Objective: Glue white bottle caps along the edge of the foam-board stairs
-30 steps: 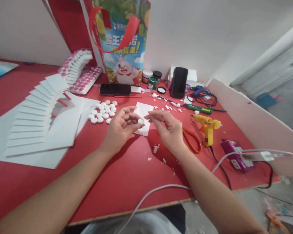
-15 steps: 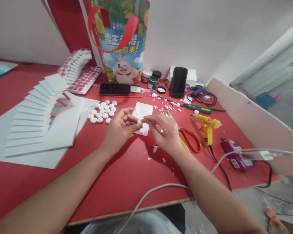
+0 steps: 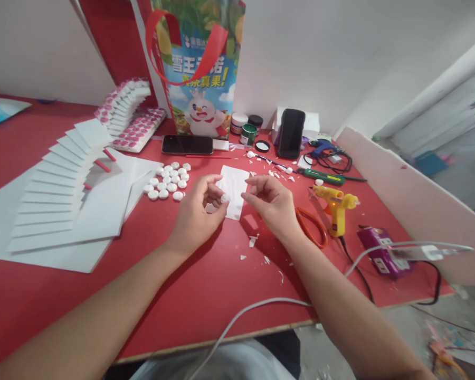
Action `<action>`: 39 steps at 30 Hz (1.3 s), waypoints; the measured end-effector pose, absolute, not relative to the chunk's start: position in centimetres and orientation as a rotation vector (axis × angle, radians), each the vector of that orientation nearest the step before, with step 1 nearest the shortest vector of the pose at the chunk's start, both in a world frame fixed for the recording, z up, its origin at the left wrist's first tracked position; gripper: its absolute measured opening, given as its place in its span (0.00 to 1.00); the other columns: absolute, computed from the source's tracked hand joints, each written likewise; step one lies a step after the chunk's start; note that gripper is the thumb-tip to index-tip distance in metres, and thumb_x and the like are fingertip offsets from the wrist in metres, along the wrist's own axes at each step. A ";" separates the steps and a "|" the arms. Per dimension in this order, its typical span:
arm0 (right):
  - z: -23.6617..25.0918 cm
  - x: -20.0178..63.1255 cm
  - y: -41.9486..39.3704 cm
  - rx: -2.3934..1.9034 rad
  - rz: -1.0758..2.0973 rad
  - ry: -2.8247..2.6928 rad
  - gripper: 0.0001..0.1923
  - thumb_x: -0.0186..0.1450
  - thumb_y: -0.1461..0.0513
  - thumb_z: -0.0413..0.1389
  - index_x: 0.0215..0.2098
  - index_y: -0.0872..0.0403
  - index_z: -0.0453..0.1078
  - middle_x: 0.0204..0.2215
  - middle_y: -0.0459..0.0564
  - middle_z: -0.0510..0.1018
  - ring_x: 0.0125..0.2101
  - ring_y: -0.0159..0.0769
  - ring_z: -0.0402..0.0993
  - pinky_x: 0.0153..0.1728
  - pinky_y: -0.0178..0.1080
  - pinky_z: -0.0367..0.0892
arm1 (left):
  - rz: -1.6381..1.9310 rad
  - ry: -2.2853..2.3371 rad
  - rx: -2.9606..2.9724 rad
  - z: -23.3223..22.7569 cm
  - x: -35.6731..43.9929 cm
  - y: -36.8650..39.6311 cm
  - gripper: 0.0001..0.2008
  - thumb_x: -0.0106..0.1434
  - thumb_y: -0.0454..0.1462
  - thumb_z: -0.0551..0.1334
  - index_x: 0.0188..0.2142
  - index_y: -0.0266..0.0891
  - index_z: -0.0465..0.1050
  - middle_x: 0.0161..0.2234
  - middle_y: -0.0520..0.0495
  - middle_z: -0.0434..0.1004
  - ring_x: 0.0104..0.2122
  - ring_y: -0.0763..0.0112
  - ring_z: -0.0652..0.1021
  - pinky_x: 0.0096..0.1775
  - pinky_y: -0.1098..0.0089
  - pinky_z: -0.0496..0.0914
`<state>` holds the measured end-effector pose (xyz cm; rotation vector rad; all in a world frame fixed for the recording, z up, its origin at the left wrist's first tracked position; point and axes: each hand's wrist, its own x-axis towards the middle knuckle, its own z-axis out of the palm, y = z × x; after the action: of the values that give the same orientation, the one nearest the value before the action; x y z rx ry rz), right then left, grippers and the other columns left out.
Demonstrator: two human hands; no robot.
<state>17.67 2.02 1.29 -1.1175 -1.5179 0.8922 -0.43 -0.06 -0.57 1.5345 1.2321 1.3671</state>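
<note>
My left hand [image 3: 200, 208] pinches a small white roundish piece [image 3: 224, 198] between thumb and fingertips. To its right, my right hand [image 3: 275, 206] has thumb and index finger apart, with nothing visible between them. Under and between both hands lies a white paper sheet [image 3: 235, 182]. Several white round pieces [image 3: 167, 179] like the held one are grouped left of my left hand. White scraps [image 3: 253, 241] are scattered near my right hand. Partly behind my right wrist are red-handled pliers [image 3: 314, 232].
On the right are a yellow glue gun [image 3: 336, 206], a green-handled tool [image 3: 322, 176] and a purple box [image 3: 383, 250]. A fanned white stepped form [image 3: 49, 195] stands on the left. Phones [image 3: 187, 144], paint jars [image 3: 248, 134] and a printed bag [image 3: 200, 100] are at the back. A white cable [image 3: 261, 302] crosses the front.
My right hand has drawn away from the white piece to the right, its fingertips parting. My left hand keeps the piece and has turned slightly.
</note>
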 end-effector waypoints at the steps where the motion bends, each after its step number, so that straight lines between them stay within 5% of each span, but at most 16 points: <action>1: 1.4 17.7 2.1 -1.148 0.935 -1.472 0.10 0.56 0.61 0.68 0.36 0.53 0.77 0.27 0.44 0.78 0.28 0.32 0.72 0.33 0.38 0.70 | 1.369 1.229 1.573 -0.6 -0.4 -0.1 0.22 0.61 0.37 0.67 0.55 0.39 0.68 0.37 0.50 0.74 0.37 0.70 0.77 0.43 0.65 0.73; 7: 2.1 17.8 1.9 -1.184 1.088 -1.336 0.09 0.54 0.57 0.70 0.26 0.54 0.79 0.21 0.44 0.77 0.23 0.29 0.69 0.28 0.35 0.66 | 1.374 1.199 1.682 -0.7 -0.5 -0.4 0.21 0.64 0.36 0.66 0.56 0.40 0.67 0.39 0.48 0.76 0.39 0.69 0.78 0.44 0.65 0.74; 11: 1.5 17.6 2.0 -1.215 1.312 -1.191 0.20 0.55 0.48 0.71 0.21 0.54 0.74 0.14 0.42 0.70 0.15 0.27 0.59 0.17 0.34 0.55 | 1.383 1.158 1.679 -0.3 -0.3 -0.7 0.21 0.65 0.36 0.66 0.57 0.41 0.67 0.40 0.48 0.76 0.40 0.68 0.79 0.46 0.65 0.74; 18: 1.6 16.8 1.6 -1.127 1.749 -1.024 0.28 0.49 0.45 0.75 0.21 0.55 0.68 0.12 0.36 0.60 0.14 0.20 0.47 0.15 0.30 0.43 | 1.397 1.055 1.640 0.2 0.0 -1.2 0.21 0.66 0.35 0.66 0.56 0.43 0.66 0.40 0.48 0.77 0.42 0.66 0.79 0.49 0.64 0.74; 32: 1.6 16.9 1.6 -1.216 1.750 -1.169 0.30 0.46 0.44 0.75 0.20 0.54 0.64 0.10 0.36 0.60 0.13 0.19 0.48 0.15 0.29 0.42 | 1.376 1.087 1.563 0.4 0.0 -1.0 0.22 0.62 0.34 0.67 0.55 0.40 0.67 0.38 0.49 0.75 0.38 0.70 0.78 0.44 0.68 0.75; 39: 1.8 17.5 1.8 -1.192 1.768 -1.334 0.25 0.48 0.47 0.74 0.24 0.56 0.71 0.13 0.42 0.71 0.14 0.24 0.61 0.15 0.29 0.52 | 1.338 1.046 1.286 0.3 -0.5 -0.3 0.22 0.59 0.35 0.70 0.53 0.41 0.71 0.40 0.50 0.75 0.40 0.70 0.78 0.45 0.68 0.74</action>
<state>17.54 1.75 1.80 -1.1916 -1.3344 1.7676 -0.50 -0.27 0.30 1.2855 1.0458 1.3376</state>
